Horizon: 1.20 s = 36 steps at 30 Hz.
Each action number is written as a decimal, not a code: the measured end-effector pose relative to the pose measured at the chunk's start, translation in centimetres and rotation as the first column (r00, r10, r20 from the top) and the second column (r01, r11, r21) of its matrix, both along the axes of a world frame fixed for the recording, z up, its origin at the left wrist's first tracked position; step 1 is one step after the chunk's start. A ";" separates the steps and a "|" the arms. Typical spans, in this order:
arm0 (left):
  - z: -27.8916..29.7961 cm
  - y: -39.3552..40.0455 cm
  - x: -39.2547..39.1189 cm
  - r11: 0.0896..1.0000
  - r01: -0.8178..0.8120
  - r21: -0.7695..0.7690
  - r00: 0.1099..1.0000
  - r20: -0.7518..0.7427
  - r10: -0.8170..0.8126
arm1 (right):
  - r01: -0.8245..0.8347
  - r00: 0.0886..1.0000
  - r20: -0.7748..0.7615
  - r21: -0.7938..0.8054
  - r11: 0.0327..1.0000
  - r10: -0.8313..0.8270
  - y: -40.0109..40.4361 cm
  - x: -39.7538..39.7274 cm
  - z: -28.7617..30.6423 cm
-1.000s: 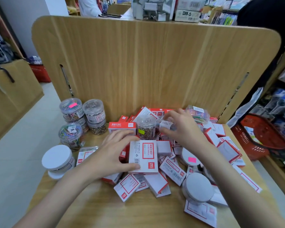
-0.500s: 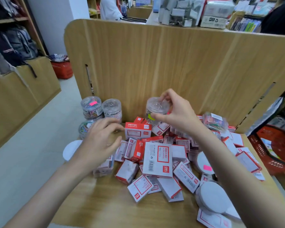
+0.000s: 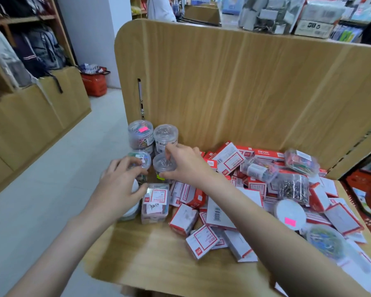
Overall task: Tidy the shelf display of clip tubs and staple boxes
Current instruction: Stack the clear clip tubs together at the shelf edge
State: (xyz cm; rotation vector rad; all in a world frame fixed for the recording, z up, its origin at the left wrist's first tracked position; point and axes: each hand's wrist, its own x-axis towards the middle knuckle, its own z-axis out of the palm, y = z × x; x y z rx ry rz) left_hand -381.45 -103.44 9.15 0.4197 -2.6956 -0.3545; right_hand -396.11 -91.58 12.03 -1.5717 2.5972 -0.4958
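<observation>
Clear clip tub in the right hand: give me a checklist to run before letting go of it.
1. Right hand grips the clear clip tub by lid and side: ok.
2. Tub upright: ok.
3. Tub base resting on the shelf: cannot tell, hidden by the flat clip box.
4. Tub grouped with the stacked tubs at the back: ok.
5. Left hand grips the colored clip tub beside it: ok.
6. Staple boxes sorted: not ok, heaped.
</observation>
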 end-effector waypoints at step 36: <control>1.8 2.5 -1.0 0.987 0.094 0.129 0.971 -0.231 -0.063 | 0.379 0.665 0.732 -0.502 0.777 0.149 8.2 1.2 4.1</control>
